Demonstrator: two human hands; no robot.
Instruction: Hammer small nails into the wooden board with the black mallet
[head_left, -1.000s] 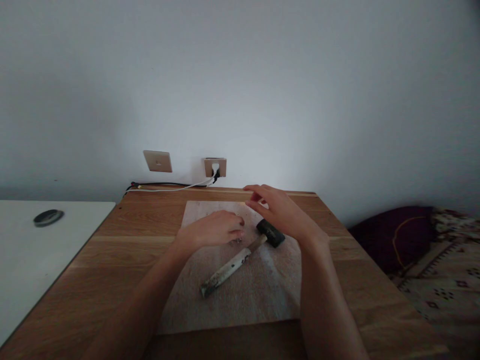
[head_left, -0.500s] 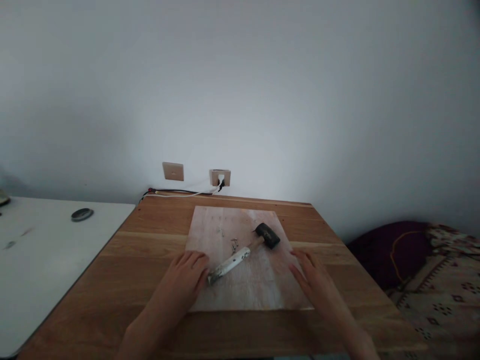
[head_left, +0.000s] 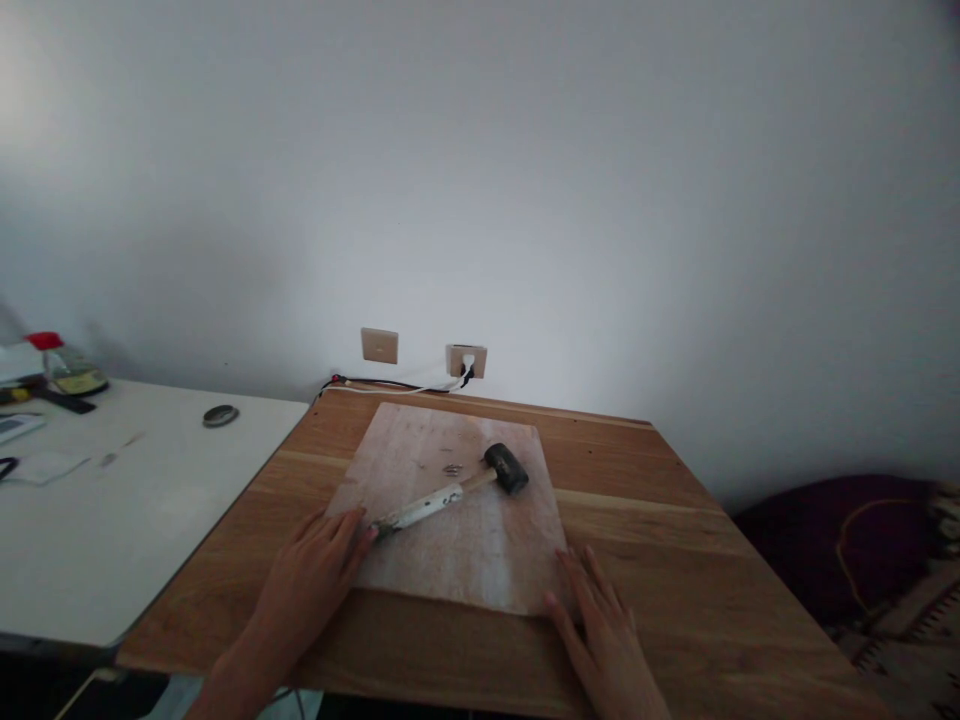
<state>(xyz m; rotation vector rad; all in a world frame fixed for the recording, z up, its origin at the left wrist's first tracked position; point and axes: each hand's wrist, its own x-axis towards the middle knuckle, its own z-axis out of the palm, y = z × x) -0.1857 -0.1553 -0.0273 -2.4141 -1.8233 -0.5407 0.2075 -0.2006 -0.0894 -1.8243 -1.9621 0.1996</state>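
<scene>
A rubber mallet (head_left: 507,468) with a black head and a white-painted wooden handle lies diagonally across a pale wooden board (head_left: 487,550). Several small screws or nails (head_left: 452,469) rest on the board behind the handle. My left hand (head_left: 311,560) lies at the board's left edge, fingers extended, its thumb close to the handle's end; whether it touches the handle I cannot tell. At the board's near right corner is my right hand (head_left: 596,620), its fingers spread along the edge. Neither hand is wrapped around anything.
The board lies on a brown wooden table (head_left: 675,560). Cables run along the back to a wall socket (head_left: 466,361). On the left, a white table (head_left: 150,520) bears a dark round lid-like object (head_left: 220,415) and a red-capped bottle (head_left: 71,365). Purple fabric (head_left: 840,540) lies at right.
The board has slid left and turned slightly on the table, carrying the mallet and small metal pieces. Both hands have moved left with it. The view has swung a little left.
</scene>
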